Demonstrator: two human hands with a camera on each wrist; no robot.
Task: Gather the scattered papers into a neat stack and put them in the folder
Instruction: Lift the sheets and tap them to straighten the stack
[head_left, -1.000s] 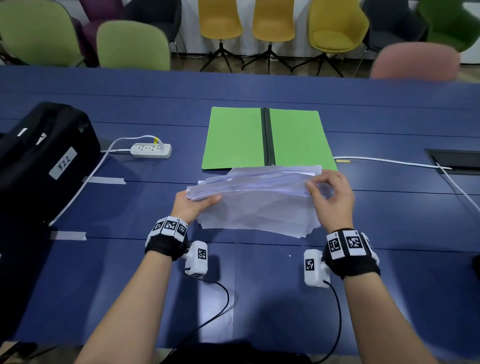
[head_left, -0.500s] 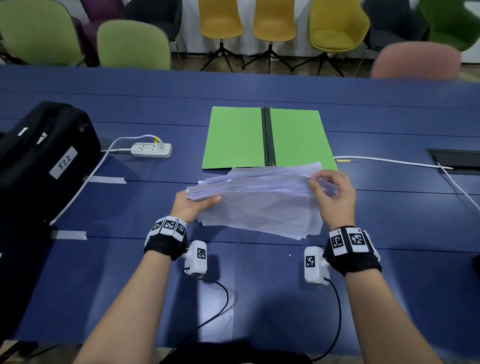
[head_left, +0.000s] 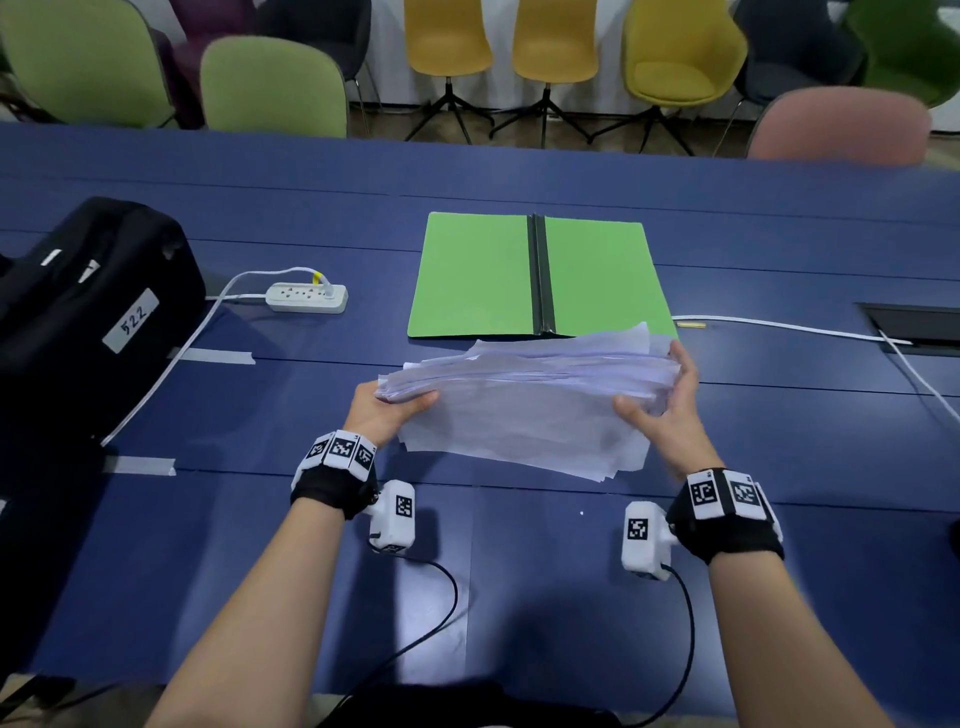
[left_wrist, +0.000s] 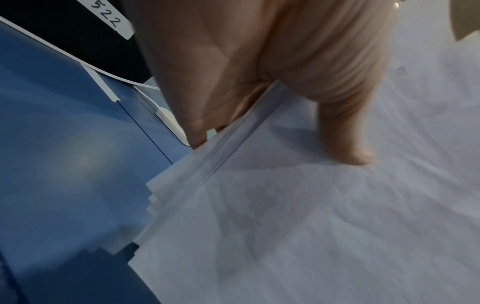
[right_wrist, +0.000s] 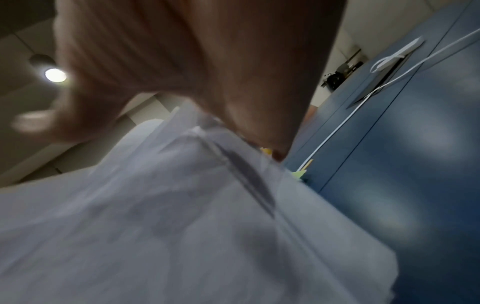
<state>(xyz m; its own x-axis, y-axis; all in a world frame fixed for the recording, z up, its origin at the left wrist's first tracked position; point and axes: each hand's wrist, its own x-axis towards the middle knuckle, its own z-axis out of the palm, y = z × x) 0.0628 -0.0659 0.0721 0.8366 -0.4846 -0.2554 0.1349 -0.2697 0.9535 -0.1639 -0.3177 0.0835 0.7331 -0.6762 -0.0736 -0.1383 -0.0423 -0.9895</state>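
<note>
Blue table (head_left: 779, 249) bears the open folder (head_left: 478, 275); we find the papers (head_left: 519, 410) held at its near edge, corners staggered, the left hand (head_left: 384, 415) pinching their left edge, the right hand (head_left: 670, 410) spread against the right. We judge loose sheets may slip from this one-sided grip.

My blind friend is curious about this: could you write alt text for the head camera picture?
Two hands hold an uneven stack of white papers over a blue table: the left hand grips its left edge, the right hand spreads against its right edge. An open green folder lies beyond.
</note>
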